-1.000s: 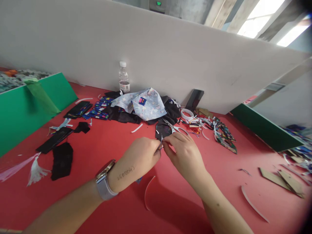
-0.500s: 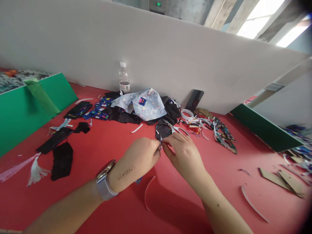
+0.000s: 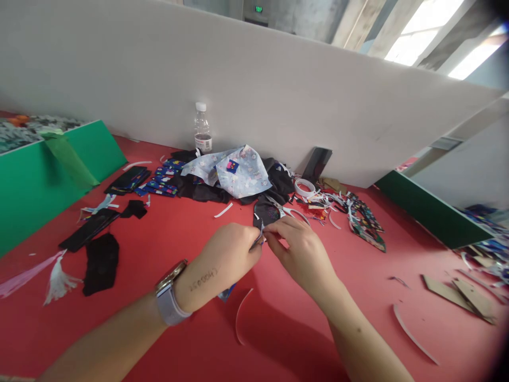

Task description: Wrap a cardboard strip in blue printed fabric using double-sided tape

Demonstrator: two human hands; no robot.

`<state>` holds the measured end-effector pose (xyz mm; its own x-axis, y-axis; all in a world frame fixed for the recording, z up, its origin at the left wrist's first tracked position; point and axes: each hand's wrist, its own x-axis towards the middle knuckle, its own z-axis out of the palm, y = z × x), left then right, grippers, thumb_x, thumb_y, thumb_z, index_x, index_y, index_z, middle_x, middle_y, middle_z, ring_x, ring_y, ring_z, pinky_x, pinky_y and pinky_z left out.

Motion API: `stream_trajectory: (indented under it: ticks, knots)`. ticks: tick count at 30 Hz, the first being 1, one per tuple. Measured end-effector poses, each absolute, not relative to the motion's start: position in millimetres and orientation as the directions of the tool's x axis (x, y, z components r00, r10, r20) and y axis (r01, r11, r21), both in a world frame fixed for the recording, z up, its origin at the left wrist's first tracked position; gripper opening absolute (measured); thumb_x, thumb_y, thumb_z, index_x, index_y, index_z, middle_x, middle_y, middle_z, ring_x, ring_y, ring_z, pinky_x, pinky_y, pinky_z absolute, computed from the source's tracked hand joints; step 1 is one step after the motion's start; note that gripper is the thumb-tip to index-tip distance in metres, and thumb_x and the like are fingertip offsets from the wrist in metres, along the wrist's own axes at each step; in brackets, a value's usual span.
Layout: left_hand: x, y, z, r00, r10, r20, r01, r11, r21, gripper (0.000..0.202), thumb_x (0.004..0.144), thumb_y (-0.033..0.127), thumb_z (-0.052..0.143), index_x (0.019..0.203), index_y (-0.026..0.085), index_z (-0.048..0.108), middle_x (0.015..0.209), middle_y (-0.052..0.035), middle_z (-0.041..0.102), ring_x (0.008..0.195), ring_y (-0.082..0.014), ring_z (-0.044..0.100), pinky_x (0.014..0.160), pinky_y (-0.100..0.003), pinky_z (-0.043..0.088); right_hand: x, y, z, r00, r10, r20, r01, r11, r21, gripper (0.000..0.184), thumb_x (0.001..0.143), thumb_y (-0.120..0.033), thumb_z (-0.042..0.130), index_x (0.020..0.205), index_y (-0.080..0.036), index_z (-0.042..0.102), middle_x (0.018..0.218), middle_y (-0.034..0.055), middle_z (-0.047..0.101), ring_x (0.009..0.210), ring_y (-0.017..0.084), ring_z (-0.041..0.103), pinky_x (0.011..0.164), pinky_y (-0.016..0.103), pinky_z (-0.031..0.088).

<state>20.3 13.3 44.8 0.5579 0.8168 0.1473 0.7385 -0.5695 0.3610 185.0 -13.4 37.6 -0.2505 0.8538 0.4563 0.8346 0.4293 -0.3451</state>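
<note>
My left hand (image 3: 226,254) and my right hand (image 3: 298,249) meet above the middle of the red table (image 3: 167,249). Both pinch one small piece between their fingertips, mostly hidden by the fingers; a blue patterned bit shows under the left hand (image 3: 226,292). A watch (image 3: 169,302) is on my left wrist. Just beyond the fingers lie a dark fabric piece (image 3: 266,212) and scissors (image 3: 288,209).
A water bottle (image 3: 202,129) stands at the white partition. Light blue cloth (image 3: 238,172) lies on black fabric. A tape roll (image 3: 305,187), paper strips, patterned pieces (image 3: 368,223), black pieces (image 3: 101,254), tassels (image 3: 55,276), cardboard (image 3: 461,292) and green dividers (image 3: 40,175) surround.
The hands stay together and shift only slightly; the blue patterned bit now shows a little more under my left hand.
</note>
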Motion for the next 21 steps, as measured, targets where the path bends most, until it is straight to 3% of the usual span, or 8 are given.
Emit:
stream_trajectory:
  ticks: [6,14,21]
  knots:
    - [20.8,14.4,45.4,0.553,0.821,0.143,0.742,-0.563,0.363,0.03,0.087,0.026,0.041,0.06,0.018,0.051,0.053,-0.0037,0.06,0.044,-0.0124,0.048,0.044,-0.027,0.014,183.5,-12.8,36.7,-0.251,0.856,0.452,0.838,0.426,-0.341,0.011,0.084,-0.013,0.057,0.086,-0.016,0.068,0.079,0.0044,0.065,0.072,0.017,0.059,0.067,0.028,0.043]
    - [21.7,12.4,41.1,0.601,0.782,0.165,0.727,-0.62,0.295,0.026,0.086,0.021,0.04,0.064,0.019,0.054,0.056,-0.0061,0.064,0.049,-0.0163,0.056,0.045,-0.029,0.016,181.3,-14.0,35.3,-0.261,0.843,0.47,0.88,0.408,-0.243,0.011,0.083,-0.012,0.057,0.08,-0.016,0.067,0.075,0.0043,0.064,0.068,0.017,0.057,0.066,0.03,0.04]
    - [21.5,11.9,41.3,0.593,0.781,0.193,0.711,-0.621,0.329,0.025,0.084,0.02,0.041,0.06,0.019,0.049,0.052,-0.0042,0.059,0.044,-0.0129,0.049,0.045,-0.028,0.015,181.5,-12.5,32.8,-0.265,0.833,0.486,0.885,0.409,-0.22,0.012,0.082,-0.011,0.055,0.076,-0.016,0.065,0.073,0.0044,0.061,0.067,0.017,0.054,0.066,0.029,0.04]
